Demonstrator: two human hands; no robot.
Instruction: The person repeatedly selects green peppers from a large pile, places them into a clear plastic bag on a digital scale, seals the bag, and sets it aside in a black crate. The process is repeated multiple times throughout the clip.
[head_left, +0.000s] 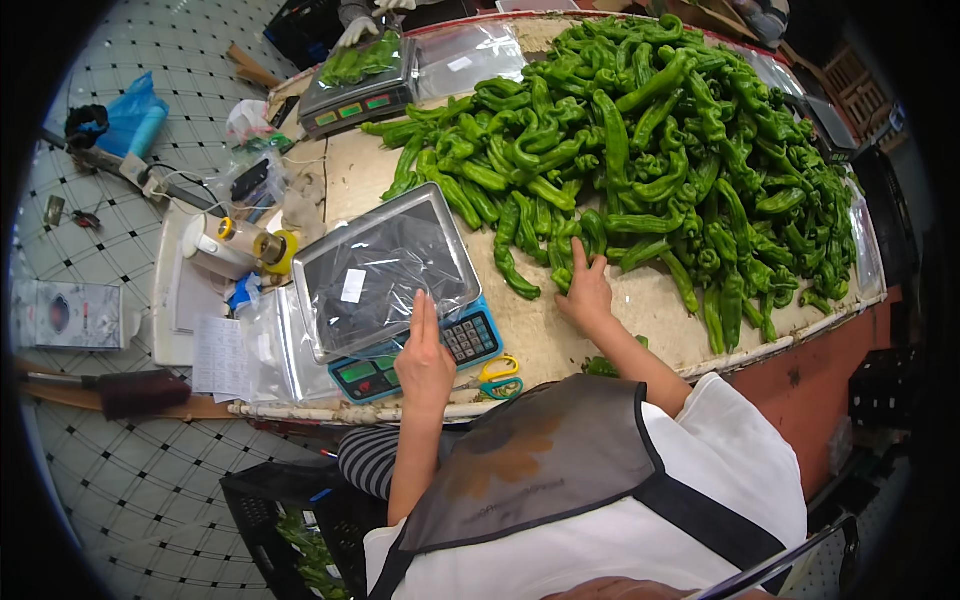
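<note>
My left hand (425, 367) lies over the near edge of a clear plastic bag (390, 262) with a white label. Its first fingers are straight and side by side; the thumb is hidden, so a pinch on the bag cannot be told. Under the bag is the steel tray (455, 247) of a blue digital scale (472, 337). My right hand (589, 292) is at the near side of a big heap of long green peppers (645, 150). Its index finger points forward, against or just over a pepper (561, 247), with nothing visibly gripped.
Yellow-and-teal scissors (499, 379) lie beside the scale. More plastic bags (281, 352), a paper sheet (221, 356) and a tape roll (281, 251) are at left. Across the table, another person's gloved hand (358, 31) touches bagged peppers on a second scale (360, 105). A black crate (300, 517) stands below.
</note>
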